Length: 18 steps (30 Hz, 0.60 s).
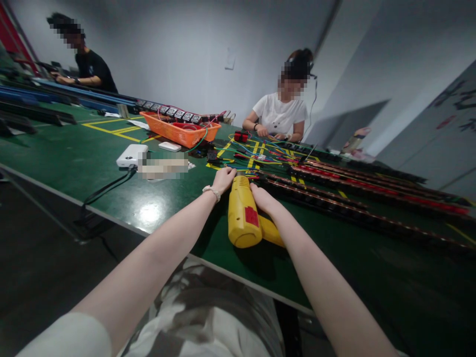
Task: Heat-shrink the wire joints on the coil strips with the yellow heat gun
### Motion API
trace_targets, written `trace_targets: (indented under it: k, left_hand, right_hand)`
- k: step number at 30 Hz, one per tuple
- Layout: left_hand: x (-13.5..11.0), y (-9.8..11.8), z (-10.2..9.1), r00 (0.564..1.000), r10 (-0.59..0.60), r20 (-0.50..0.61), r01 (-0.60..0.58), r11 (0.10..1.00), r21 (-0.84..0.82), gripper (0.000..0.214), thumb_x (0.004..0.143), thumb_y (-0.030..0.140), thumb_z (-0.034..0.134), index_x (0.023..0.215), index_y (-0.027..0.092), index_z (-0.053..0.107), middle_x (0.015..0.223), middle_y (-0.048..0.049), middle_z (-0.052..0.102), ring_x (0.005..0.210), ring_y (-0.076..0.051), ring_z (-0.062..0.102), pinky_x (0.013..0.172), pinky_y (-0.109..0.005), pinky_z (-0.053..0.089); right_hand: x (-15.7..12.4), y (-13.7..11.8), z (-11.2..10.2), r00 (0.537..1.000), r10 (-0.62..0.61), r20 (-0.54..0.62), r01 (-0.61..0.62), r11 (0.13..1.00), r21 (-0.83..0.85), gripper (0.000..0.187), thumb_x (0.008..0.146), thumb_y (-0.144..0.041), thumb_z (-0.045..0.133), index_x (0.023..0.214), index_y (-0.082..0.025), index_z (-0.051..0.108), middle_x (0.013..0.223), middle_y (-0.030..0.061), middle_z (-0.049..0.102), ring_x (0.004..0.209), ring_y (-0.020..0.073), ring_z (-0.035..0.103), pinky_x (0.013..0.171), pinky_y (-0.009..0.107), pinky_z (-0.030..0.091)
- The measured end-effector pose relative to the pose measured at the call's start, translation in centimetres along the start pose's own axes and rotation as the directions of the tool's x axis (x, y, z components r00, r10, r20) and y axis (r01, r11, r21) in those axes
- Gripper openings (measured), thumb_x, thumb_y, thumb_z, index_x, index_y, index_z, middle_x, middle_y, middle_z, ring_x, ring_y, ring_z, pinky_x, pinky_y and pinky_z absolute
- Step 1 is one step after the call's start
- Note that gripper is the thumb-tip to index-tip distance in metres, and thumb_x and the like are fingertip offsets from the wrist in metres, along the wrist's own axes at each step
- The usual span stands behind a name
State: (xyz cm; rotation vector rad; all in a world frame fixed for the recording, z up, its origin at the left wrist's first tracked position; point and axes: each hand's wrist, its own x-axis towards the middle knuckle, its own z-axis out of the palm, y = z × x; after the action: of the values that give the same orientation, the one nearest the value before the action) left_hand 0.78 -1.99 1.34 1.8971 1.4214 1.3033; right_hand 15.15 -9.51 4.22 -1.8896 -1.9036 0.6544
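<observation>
A yellow heat gun (242, 210) with a red label lies on the green table between my forearms, its nozzle pointing away from me. Just left of the nozzle is my left hand (223, 180), fingers drawn together beside thin coloured wires (255, 173); what they pinch is too small to make out. My right hand (265, 199) is closed at the gun's right side, near the same wires. The gun's body hides part of its fingers, and what it holds cannot be seen. The gun's handle (273, 232) runs partly under my right forearm.
Long dark strips with copper-coloured edges (334, 206) stretch to the right. An orange basket (178, 134) holding parts stands beyond a white box (132, 156) with a black cable. A co-worker in white (281, 114) sits opposite; another person (94, 69) is far left. The table edge (245, 282) is close to me.
</observation>
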Motion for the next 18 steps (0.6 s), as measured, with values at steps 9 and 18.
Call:
trace_targets:
  k: [9, 18]
  left_hand:
    - [0.2, -0.3, 0.1, 1.0, 0.011, 0.006, -0.01, 0.997, -0.073, 0.032, 0.079, 0.035, 0.038, 0.057, 0.014, 0.05, 0.056, 0.0012, 0.047, 0.056, -0.01, 0.039, 0.054, -0.022, 0.027]
    - [-0.2, -0.5, 0.5, 0.999, 0.022, -0.045, -0.026, 0.996, -0.091, 0.037, 0.079, 0.04, 0.037, 0.05, 0.016, 0.042, 0.046, 0.003, 0.041, 0.048, -0.008, 0.037, 0.051, -0.022, 0.026]
  right_hand:
    - [-0.7, -0.4, 0.1, 0.998, -0.06, 0.004, 0.06, 0.986, -0.154, 0.047, 0.09, -0.038, 0.018, 0.116, -0.015, 0.05, 0.11, 0.0133, 0.058, 0.098, 0.0236, 0.054, 0.084, 0.031, 0.036]
    - [-1.7, 2.1, -1.4, 0.996, 0.083, -0.034, -0.082, 0.996, 0.016, 0.064, 0.086, -0.054, 0.015, 0.099, -0.012, 0.061, 0.1, 0.0147, 0.062, 0.092, 0.0241, 0.056, 0.079, 0.031, 0.04]
